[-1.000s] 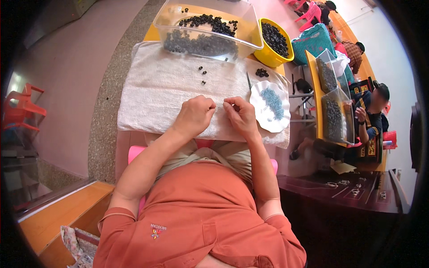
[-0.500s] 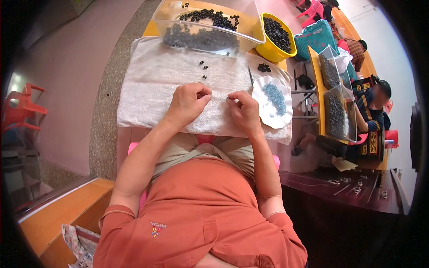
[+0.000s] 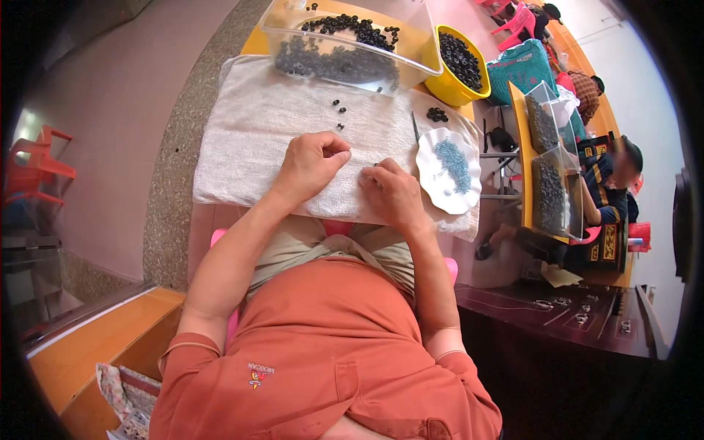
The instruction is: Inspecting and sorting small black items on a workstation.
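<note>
Over a white towel [image 3: 246,139], my left hand [image 3: 312,165] is closed, with thumb and index finger pinched together; what lies between them is too small to make out. Just to its right, my right hand [image 3: 397,194] has its fingers bent and drawn together low over the cloth, with a tiny dark spot at the fingertips. Beyond my hands lie a few small black beads [image 3: 342,110]. A white scalloped dish [image 3: 433,187] with pale blue beads [image 3: 453,165] sits right of my right hand. Beside it are a thin dark tool [image 3: 415,125] and a cluster of black rings [image 3: 437,114].
A clear plastic bin [image 3: 352,77] of black rings stands at the towel's far edge, next to a yellow tub [image 3: 449,92] full of them. On the right, a person [image 3: 612,172] sits by clear boxes [image 3: 550,187]. A red chair [image 3: 40,172] stands far left.
My right hand has turned and dropped closer to the towel, its fingers curling more. My left hand keeps its pinch nearly in place. The whole view has shifted slightly.
</note>
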### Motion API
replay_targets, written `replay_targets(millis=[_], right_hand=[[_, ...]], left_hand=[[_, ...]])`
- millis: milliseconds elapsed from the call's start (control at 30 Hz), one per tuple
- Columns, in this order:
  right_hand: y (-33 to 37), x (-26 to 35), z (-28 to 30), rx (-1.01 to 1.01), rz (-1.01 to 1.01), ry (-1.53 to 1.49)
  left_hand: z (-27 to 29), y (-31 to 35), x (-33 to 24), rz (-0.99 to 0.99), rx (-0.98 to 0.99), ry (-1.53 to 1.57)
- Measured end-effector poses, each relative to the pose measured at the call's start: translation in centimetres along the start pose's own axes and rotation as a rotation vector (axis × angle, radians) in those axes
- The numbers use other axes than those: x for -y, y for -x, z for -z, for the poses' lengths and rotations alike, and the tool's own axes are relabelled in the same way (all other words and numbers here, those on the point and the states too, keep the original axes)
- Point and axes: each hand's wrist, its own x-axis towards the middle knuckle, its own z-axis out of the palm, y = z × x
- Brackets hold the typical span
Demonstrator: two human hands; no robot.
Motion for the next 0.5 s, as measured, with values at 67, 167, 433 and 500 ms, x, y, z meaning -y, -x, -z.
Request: replay_targets(millis=[67,167,433,500], right_hand=[[-0.1,0.5,0.0,0.023,-0.013,0.078],[-0.2,0.6,0.3,0.057,0.006,0.118],[0.0,-0.2,0.5,-0.117,-0.021,-0.231],[0.1,-0.3,0.5,-0.103,-0.058,-0.325]], left_hand=[[0.0,-0.1,0.3,0.007,0.003,0.027],[0.2,-0.2,0.3,0.07,0.04,0.15],[1.2,-0.4,-0.5,0.252,0.18,0.738],[1.4,-0.3,-0.6,0.276,0.203,0.767]])
